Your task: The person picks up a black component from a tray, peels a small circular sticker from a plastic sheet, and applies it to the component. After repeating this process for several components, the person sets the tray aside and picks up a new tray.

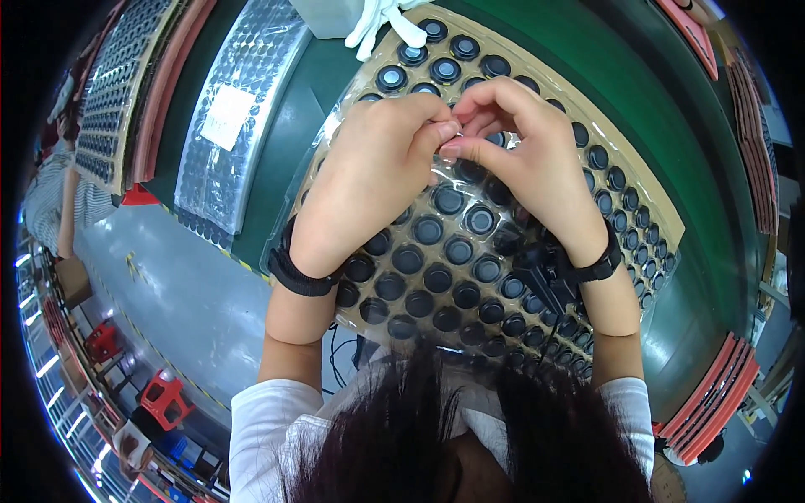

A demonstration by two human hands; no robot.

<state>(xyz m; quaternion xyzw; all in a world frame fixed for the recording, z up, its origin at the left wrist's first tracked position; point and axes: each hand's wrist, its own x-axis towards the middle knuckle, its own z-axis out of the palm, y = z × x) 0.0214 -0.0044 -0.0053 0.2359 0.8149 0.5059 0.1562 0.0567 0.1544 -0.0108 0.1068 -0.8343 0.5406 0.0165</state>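
Note:
A tray (pixel 662 205) of clear plastic over brown board lies in front of me, its pockets filled with round black parts (pixel 448 199). Above its far half my two hands meet fingertip to fingertip. My left hand (pixel 390 138) is closed in a pinch, and a tiny pale thing shows at its thumb tip, too small to name. My right hand (pixel 520 130) has its thumb and forefinger pinched at the same spot, its other fingers curled. Several far parts have pale discs on top, such as the black part (pixel 392 79) left of my hands. Black bands circle both wrists.
White gloves (pixel 387 25) lie at the tray's far edge beside a pale box (pixel 323 15). A plastic-wrapped stack of trays (pixel 239 109) stands to the left on the green table (pixel 302 117). Further left, a person (pixel 63 197) in striped clothing is near more stacked trays (pixel 126 92).

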